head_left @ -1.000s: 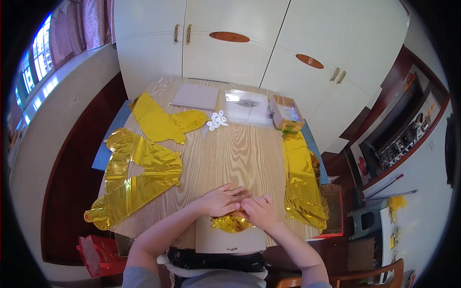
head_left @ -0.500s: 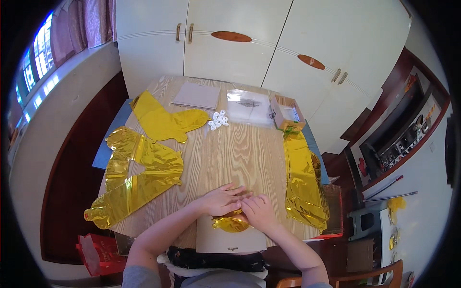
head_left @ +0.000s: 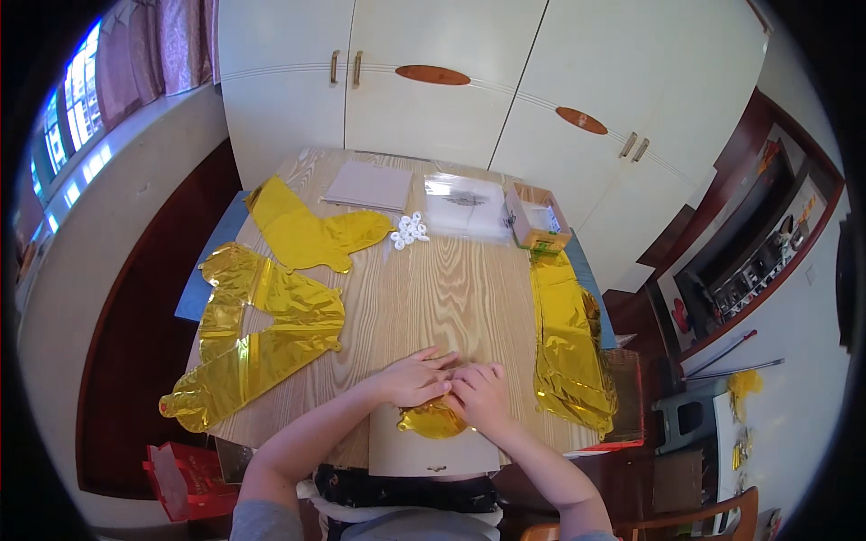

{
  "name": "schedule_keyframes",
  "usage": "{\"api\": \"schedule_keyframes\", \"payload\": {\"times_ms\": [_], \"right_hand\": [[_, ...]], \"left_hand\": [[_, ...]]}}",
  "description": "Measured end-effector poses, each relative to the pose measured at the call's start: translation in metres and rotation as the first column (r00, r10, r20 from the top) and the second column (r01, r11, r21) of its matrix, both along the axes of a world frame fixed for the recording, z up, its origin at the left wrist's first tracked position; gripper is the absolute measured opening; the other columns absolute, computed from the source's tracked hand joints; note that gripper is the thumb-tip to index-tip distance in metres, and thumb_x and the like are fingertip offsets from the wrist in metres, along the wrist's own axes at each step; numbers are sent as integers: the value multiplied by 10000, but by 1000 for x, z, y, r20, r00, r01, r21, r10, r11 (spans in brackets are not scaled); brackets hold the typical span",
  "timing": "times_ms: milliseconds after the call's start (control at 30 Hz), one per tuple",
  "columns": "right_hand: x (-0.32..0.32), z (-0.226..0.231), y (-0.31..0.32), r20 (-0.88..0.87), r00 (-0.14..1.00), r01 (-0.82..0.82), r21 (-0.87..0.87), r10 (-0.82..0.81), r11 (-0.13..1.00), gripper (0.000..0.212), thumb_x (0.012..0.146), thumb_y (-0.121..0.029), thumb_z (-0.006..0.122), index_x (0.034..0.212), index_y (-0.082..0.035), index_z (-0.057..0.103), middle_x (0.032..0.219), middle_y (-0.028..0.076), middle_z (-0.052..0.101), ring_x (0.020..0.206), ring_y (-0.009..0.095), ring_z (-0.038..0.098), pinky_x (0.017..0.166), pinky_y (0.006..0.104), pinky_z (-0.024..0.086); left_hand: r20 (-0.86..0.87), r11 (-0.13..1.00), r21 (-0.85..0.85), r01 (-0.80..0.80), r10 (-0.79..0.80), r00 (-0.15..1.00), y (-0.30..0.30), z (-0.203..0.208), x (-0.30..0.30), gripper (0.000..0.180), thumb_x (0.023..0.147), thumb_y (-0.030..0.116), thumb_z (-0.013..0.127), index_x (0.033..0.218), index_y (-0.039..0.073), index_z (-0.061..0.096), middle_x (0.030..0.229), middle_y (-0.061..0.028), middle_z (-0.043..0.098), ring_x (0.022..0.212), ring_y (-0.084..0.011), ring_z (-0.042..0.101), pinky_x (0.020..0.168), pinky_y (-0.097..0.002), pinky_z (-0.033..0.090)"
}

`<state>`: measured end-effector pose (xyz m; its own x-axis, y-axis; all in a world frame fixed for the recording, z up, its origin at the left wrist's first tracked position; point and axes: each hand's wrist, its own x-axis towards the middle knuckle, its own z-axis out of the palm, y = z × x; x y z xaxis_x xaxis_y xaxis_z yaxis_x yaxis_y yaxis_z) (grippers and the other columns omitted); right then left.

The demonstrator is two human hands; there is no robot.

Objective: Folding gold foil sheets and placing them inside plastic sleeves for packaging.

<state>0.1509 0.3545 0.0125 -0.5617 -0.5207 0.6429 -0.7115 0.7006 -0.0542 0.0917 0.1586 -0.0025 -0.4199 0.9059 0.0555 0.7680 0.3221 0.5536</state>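
A small gold foil balloon (head_left: 436, 422), folded or bunched, lies on a pale card sheet (head_left: 433, 458) at the table's near edge. My left hand (head_left: 417, 377) rests over its far side, fingers stretched to the right and slightly apart, thumb against the foil. From the right, my right hand (head_left: 482, 395) bends its fingers down onto the same foil, its fingertips meeting my left thumb. Both hands cover the far part of the balloon, so how the fingers grip there is partly hidden.
Flat gold foil balloons lie at the left (head_left: 271, 311), far left (head_left: 307, 230) and right (head_left: 570, 347) of the wood-grain table (head_left: 442, 288). Farther back are white rings (head_left: 409, 232), a stack of pale cards (head_left: 370, 185), clear plastic bags (head_left: 466, 206) and a small box (head_left: 538, 219).
My right hand has shifted slightly, its fingers closing down over the foil beside my left thumb. The left hand stays nearly still. The whole view has tilted a little.
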Motion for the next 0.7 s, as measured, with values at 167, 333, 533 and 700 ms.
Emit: {"api": "schedule_keyframes", "payload": {"times_ms": [167, 333, 533, 700], "right_hand": [[11, -1, 5, -55, 998, 11, 74, -7, 997, 217, 704, -239, 710, 875, -135, 626, 920, -7, 590, 895, 172, 562, 780, 363, 382], [9, -3, 9, -19, 1000, 11, 124, -8, 992, 193, 738, -208, 657, 908, -122, 625, 909, 5, 605, 874, 172, 579, 757, 350, 396], [6, -12, 13, 31, 999, -38, 115, 34, 993, 200, 715, -192, 652, 893, -107, 620, 844, 6, 612, 830, 172, 595, 737, 330, 411], [6, -14, 17, 45, 998, -36, 84, 32, 996, 218, 689, -160, 663, 894, -98, 621, 830, 14, 615, 819, 179, 604, 758, 337, 443]], "left_hand": [[-16, 994, 108, -13, 15, 1000, 3, -6, 2, 568, 1007, 436, 208, 1410, 92, 413, 1498, -90, 352, 1436, -280, 195, 1179, -461, 61], [24, 998, 65, -24, 22, 999, 3, 3, 5, 600, 998, 453, 209, 1459, 89, 331, 1523, -84, 313, 1445, -274, 175, 1176, -467, 55], [73, 980, 187, -67, 54, 996, 0, -5, 0, 575, 995, 424, 276, 1454, 83, 336, 1492, -120, 353, 1423, -288, 228, 1171, -443, 103], [61, 862, 370, -347, 350, 935, -12, 30, 16, 414, 924, 232, 542, 1294, 48, 522, 1310, -203, 527, 1275, -322, 459, 1077, -404, 343]]}}
